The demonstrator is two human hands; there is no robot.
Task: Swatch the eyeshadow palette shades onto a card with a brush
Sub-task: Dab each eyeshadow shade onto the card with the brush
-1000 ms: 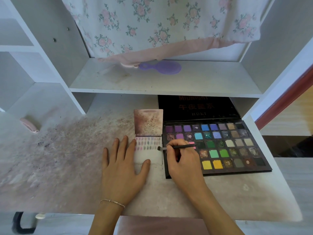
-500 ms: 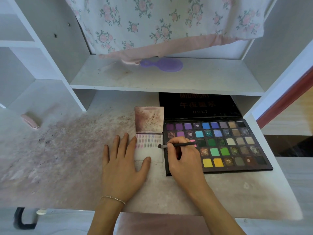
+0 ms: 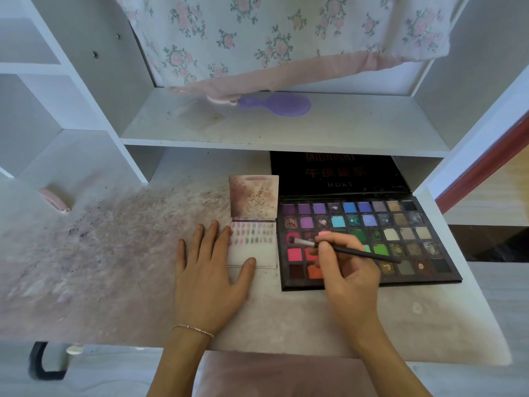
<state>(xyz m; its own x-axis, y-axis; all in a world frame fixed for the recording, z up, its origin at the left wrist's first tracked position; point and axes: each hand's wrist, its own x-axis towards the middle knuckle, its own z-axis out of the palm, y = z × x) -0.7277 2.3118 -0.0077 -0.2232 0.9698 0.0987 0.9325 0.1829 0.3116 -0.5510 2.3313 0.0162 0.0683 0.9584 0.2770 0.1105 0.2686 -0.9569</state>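
Observation:
A large black eyeshadow palette (image 3: pixel 400 239) lies open on the desk, with many coloured pans and its lid propped at the back. Left of it lies a white card (image 3: pixel 259 252) carrying rows of small colour swatches on its upper half. My left hand (image 3: pixel 210 270) lies flat on the desk, fingers straight, with the thumb pressing the card's lower edge. My right hand (image 3: pixel 346 270) pinches a thin black brush (image 3: pixel 343 249). The brush tip sits over a red pan in the palette's left column.
A stained pink card (image 3: pixel 254 196) stands upright behind the swatch card. A purple hairbrush (image 3: pixel 277 104) lies on the shelf above, under a floral cloth (image 3: pixel 286 38). A pink object (image 3: pixel 54 199) lies at the far left. Pigment dust covers the desk's left half (image 3: pixel 114 239).
My right hand has moved right and the brush tip has gone from the card's edge onto the palette's red pan. My left hand has stayed on the card.

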